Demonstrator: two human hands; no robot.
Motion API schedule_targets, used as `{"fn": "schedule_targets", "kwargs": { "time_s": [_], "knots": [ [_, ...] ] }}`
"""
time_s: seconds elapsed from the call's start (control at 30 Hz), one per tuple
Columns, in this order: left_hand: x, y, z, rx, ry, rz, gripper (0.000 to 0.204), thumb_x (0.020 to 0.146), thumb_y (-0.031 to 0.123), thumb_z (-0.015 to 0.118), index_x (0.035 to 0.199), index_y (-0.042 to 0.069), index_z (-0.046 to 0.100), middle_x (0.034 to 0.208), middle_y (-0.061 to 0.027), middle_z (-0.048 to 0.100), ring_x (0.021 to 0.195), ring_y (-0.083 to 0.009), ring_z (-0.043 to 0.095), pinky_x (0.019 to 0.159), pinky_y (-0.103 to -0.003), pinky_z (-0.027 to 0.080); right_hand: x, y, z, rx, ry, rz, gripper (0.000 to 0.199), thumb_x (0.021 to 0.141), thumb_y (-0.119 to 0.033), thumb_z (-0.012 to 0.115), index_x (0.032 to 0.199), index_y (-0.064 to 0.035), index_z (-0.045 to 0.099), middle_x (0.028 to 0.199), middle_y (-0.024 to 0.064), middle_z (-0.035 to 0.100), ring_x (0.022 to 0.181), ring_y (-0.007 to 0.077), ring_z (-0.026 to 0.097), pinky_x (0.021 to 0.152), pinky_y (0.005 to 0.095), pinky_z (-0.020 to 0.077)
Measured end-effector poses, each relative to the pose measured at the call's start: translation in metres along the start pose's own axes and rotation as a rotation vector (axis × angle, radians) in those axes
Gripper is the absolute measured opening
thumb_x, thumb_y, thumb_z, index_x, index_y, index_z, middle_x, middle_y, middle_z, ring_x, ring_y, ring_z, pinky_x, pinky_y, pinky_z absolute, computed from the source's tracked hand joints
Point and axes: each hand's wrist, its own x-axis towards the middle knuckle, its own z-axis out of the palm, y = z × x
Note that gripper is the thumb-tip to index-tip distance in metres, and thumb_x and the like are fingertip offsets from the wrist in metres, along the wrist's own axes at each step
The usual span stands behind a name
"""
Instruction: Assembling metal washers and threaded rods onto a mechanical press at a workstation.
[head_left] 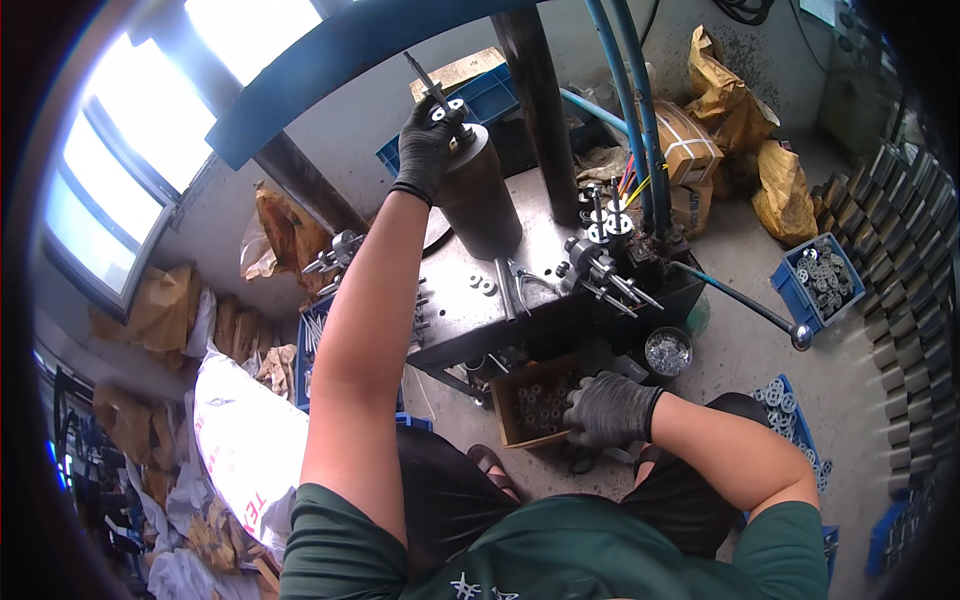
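My left hand (425, 150), in a dark knit glove, reaches far forward with its fingers closed round a metal shaft (428, 80) that carries a pale disc. The shaft is tilted and stands over the top of a thick grey metal cylinder (480, 200) on the press table. At the right edge of an open cardboard box (500, 415) is my right hand (612, 410), gloved alike, its fingers curled. Whatever those fingers hold is hidden. Small dark rings (545, 405) lie inside the box.
On the metal table (455, 300) are washers (482, 284), pliers (530, 285) and several shafts with discs (605, 270). A blue lever with a ball end (800, 337) juts out right. Blue bins (815, 310) of discs stand on the floor. A white sack (240, 430) sits left.
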Motion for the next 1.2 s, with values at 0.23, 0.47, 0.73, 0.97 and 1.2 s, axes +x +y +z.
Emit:
{"fn": "schedule_targets", "kwargs": {
  "time_s": [0.23,0.47,0.73,0.97,1.2],
  "knots": [
    [-0.008,0.01,0.012,-0.034,-0.022,-0.038,0.054,0.09,0.006,0.078,0.14,0.011,0.059,0.095,-0.0049,0.069,0.081,-0.012,0.066,0.071,-0.028,0.059,-0.053,0.007,-0.042,0.017,0.358,-0.138,0.034,0.086,-0.035,0.068,0.106,-0.0073,0.073,0.104,0.0133,0.07,0.098,0.033,0.066,0.084,0.045,0.0542],
    [-0.015,0.02,0.011,-0.026,-0.04,-0.072,0.056,0.092,0.012,0.078,0.143,0.009,0.056,0.095,-0.0068,0.07,0.078,-0.012,0.066,0.07,-0.03,0.059,-0.15,-0.005,-0.14,-0.155,0.597,0.218,0.035,0.081,-0.027,0.076,0.106,-0.0025,0.071,0.102,0.0156,0.069,0.096,0.0351,0.066,0.084,0.0463,0.0535],
    [-0.012,0.014,0.012,0.047,-0.023,-0.023,0.053,0.093,0.016,0.078,0.14,0.017,0.056,0.08,-0.0058,0.067,0.06,-0.0131,0.062,0.057,-0.029,0.054,-0.201,0.033,-0.112,0.063,0.26,0.536,0.037,0.085,-0.027,0.068,0.112,-0.0022,0.071,0.108,0.0183,0.071,0.094,0.0365,0.07,0.085,0.0446,0.0566],
    [0.041,-0.071,-0.019,0.394,-0.191,0.153,0.043,0.086,0.03,0.078,0.128,0.029,0.071,0.159,-0.002,0.039,0.138,-0.0247,0.047,0.116,-0.033,0.041,-0.196,0.009,-0.062,0.125,0.24,0.646,0.025,0.084,-0.025,0.064,0.096,-0.005,0.074,0.093,0.02,0.072,0.089,0.0383,0.07,0.081,0.0464,0.0565],
    [0.042,-0.078,-0.004,0.516,-0.025,0.594,0.056,0.092,0.013,0.078,0.143,0.012,0.055,0.081,-0.0076,0.068,0.063,-0.0115,0.061,0.056,-0.027,0.054,-0.198,0.003,-0.053,0.154,0.365,0.732,0.021,0.083,-0.022,0.064,0.09,-0.0039,0.073,0.088,0.0203,0.07,0.084,0.0405,0.069,0.078,0.048,0.0562]
  ]
}}
